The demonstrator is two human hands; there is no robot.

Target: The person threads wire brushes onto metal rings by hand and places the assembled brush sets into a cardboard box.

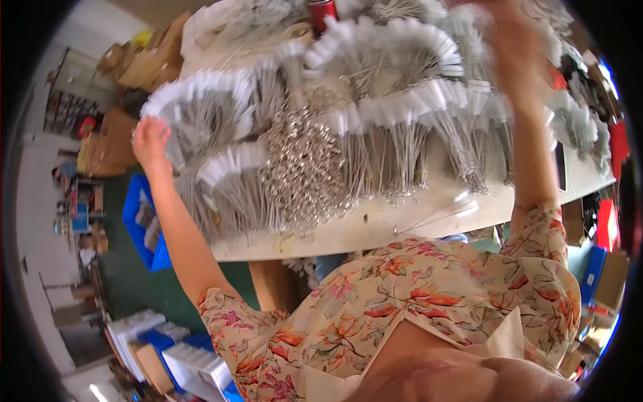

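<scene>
White-tipped wire brushes [402, 102] fan over the pale worktop [499, 206] around a heap of shiny metal loops [301, 161]. The left-hand grip [153, 135] is at the leftmost fan's edge; the right-hand grip [512, 43], blurred, is at upper right. A blue crate [136, 218] stands left.

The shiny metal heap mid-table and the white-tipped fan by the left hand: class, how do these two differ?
The shiny metal heap is silvery, while the white-tipped fan has a white rim and thin grey stems. The heap is a jumble; the fan spreads in an orderly curve. The heap lies apart from both hands, whereas the left hand is at the fan's edge. Both lie on the table.
</scene>
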